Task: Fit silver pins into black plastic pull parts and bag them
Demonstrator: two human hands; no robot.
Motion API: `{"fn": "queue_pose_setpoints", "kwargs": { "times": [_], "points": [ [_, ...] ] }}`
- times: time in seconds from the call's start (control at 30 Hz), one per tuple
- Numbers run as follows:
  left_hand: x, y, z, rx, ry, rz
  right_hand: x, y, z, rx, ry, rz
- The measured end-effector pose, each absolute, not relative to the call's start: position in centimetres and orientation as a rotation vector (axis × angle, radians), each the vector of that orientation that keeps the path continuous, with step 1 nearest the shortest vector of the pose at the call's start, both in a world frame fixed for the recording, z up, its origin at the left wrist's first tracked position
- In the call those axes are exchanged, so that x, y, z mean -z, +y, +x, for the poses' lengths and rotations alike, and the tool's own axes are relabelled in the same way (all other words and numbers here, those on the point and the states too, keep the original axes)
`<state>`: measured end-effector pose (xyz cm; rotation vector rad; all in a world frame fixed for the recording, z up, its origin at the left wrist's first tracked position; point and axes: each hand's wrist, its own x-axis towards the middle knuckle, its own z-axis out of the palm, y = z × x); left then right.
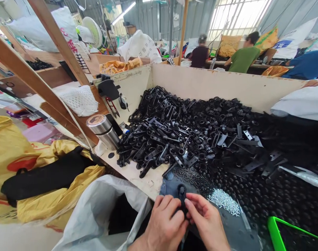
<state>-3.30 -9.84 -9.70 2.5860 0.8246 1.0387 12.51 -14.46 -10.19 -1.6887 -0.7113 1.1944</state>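
Low in the head view, a black plastic part with a ring-shaped end (pixel 182 191) points away from me, just above the grey-blue cloth (pixel 171 183). My left hand (pixel 166 219) is closed around its near end. Thumb and fingers of my right hand (pixel 204 218) pinch at the part's right side; whether a smaller piece is between them is hidden. Close by on the right lies a heap of small silvery pins (pixel 224 201). Tiny dark metal pieces (pixel 192 176) are spread just beyond the part.
A big heap of black plastic parts (pixel 159 136) fills the wooden-walled bench, with round black pieces (pixel 253 198) at right. A steel flask (pixel 103 130) stands left. A white sack (pixel 96 212) hangs open by my left arm; a green-rimmed tray (pixel 275 233) is lower right. Several people sit beyond.
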Motion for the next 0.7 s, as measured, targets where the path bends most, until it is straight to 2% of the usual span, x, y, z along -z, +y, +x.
{"fn": "queue_pose_setpoints", "kwargs": {
  "times": [0.2, 0.43, 0.7],
  "points": [
    [9.6, -10.2, -3.7, -0.916, 0.872, 2.531, 8.8, -14.0, 13.8, -1.066, -1.261, -1.824],
    [8.1, -9.7, -4.3, -0.724, 0.935, 2.587, 8.0, -10.4, 16.1, -0.334, -1.862, -1.897],
    [8.7, -9.9, -3.8, -0.673, 0.864, 2.474, 8.5, -8.7, 16.9, -0.278, -2.045, -1.879]
  ]
}}
